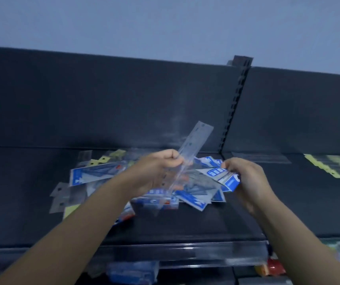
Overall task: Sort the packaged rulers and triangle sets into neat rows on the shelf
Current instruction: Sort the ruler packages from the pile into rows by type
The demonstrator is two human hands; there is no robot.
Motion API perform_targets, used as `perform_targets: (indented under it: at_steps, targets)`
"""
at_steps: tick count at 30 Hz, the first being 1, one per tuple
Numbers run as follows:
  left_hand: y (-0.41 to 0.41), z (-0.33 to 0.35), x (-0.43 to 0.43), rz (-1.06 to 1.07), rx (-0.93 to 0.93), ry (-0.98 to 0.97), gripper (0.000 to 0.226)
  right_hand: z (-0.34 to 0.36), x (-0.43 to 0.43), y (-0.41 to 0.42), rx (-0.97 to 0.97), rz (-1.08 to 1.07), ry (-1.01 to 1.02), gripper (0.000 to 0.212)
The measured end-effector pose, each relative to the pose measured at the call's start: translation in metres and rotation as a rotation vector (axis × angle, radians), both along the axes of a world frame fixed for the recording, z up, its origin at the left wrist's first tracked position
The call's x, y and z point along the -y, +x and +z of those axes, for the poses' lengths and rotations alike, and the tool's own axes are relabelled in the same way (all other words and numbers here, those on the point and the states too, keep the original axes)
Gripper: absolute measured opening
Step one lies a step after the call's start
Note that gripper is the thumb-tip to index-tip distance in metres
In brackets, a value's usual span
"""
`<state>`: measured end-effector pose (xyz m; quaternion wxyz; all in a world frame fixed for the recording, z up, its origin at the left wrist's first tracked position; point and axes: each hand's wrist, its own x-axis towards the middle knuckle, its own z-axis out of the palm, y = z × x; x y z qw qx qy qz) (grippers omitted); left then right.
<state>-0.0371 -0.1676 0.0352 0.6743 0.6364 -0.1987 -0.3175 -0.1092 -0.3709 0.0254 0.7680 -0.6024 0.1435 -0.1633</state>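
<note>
Fingers [174, 161] of the left hand [161, 168] are clasped round a clear ruler packet [195, 140]; a blue triangle set [224, 178] is pinched by the right hand [245, 174].
The ruler packet is held tilted upward above a jumbled pile [185, 195] on the dark shelf [185, 223], and the triangle set is gripped at the pile's right edge. Sorting is judged barely begun. Next, the two kinds should be parted and each laid flat, edges squared, on bare shelf beside the pile.
</note>
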Motion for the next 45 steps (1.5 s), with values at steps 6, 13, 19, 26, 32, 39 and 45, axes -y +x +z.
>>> perform_targets:
  at_steps: [6,13,19,26,32,39,45]
  targets:
    - [-0.023,-0.004,0.133,0.218,0.087,-0.085,0.025,-0.009,0.106,-0.046,0.04,0.188,-0.078,0.011]
    - [-0.035,-0.016,0.24,-0.098,0.219,0.03,0.027,-0.017,0.213,-0.05,-0.18,0.446,0.157,0.039]
    - [-0.002,-0.023,0.277,-0.09,0.202,0.176,0.023,-0.03,0.263,-0.023,-0.257,0.302,0.095,0.024]
    - [0.072,-0.041,0.308,-0.121,0.79,0.612,0.019,-0.051,0.325,-0.011,-0.323,-0.14,0.048,0.039]
    - [0.106,-0.06,0.336,-0.118,0.9,0.69,0.009,-0.057,0.347,-0.002,-0.334,-0.251,0.024,0.018]
    - [0.116,-0.062,0.35,-0.083,1.105,0.796,0.023,-0.055,0.361,0.008,-0.337,-0.233,0.13,0.013]
    - [0.086,-0.05,0.394,-0.126,0.767,0.427,0.021,-0.055,0.371,0.009,-0.25,-0.19,0.259,0.013]
